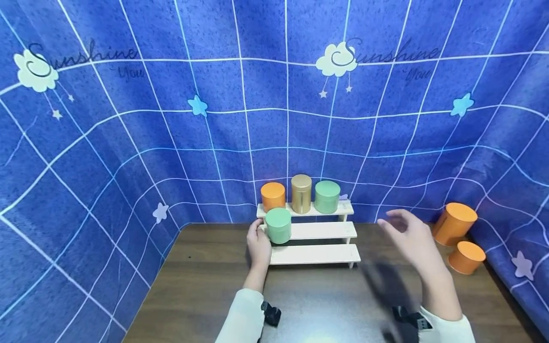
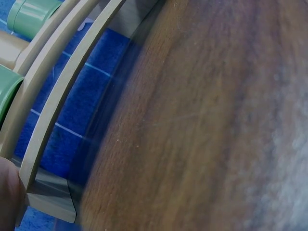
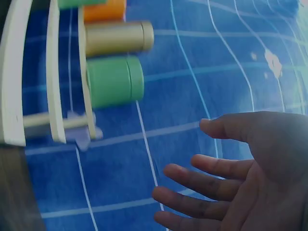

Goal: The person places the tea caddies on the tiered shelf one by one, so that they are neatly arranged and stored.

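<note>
A white three-tier display rack (image 1: 315,255) stands at the back of the table. My left hand (image 1: 259,245) grips its left end, with the thumb (image 2: 8,192) against the tier ends in the left wrist view; the other fingers are partly hidden. Close beside that hand, a green round tin (image 1: 279,226) sits at the left of the middle tier. Along the top tier are an orange tin (image 1: 273,196), a taller gold tin (image 1: 301,194) and another green tin (image 1: 327,196). My right hand (image 1: 413,243) is in the air right of the rack, fingers apart and holding nothing.
Two orange tins, a taller one (image 1: 455,224) and a shorter one (image 1: 466,257), stand at the table's right edge. A blue curtain (image 1: 266,128) with white lines hangs behind and at both sides of the brown wooden table (image 1: 206,286).
</note>
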`<state>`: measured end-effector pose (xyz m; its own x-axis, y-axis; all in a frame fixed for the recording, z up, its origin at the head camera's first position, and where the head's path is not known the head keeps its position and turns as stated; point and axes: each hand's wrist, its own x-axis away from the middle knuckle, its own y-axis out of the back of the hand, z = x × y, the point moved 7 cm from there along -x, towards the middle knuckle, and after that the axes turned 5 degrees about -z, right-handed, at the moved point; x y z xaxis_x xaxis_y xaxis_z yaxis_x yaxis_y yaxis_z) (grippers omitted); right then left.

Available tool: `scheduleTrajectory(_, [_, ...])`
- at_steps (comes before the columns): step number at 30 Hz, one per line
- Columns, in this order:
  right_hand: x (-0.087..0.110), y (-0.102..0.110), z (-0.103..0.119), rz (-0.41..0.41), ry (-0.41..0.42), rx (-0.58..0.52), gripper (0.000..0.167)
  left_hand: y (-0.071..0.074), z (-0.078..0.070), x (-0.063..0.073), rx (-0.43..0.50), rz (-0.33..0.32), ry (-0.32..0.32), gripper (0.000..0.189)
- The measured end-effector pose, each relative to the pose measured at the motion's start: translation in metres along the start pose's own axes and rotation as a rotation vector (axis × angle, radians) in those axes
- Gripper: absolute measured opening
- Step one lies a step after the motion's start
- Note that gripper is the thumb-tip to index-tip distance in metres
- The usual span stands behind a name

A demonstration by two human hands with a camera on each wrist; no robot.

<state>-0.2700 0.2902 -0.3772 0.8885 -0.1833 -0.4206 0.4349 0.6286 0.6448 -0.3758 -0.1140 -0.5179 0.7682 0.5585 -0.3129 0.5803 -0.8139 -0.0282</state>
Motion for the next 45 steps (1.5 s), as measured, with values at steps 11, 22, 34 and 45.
scheduleTrajectory(11, [-0.007,0.033,-0.034,-0.086,-0.097,0.059,0.054,-0.003,-0.005,-0.004,0.003,-0.003,-0.003,0.033])
scheduleTrajectory(22, [-0.005,0.058,-0.095,-0.185,-0.267,0.126,0.058,-0.006,-0.001,-0.002,-0.023,0.014,0.013,0.034])
scheduleTrajectory(34, [0.003,0.061,-0.150,-0.086,-0.508,0.146,0.076,-0.004,-0.001,0.000,-0.024,0.015,0.007,0.034])
scheduleTrajectory(45, [0.017,0.047,-0.196,0.058,-0.675,0.114,0.093,-0.002,0.004,0.001,-0.072,0.019,0.050,0.034])
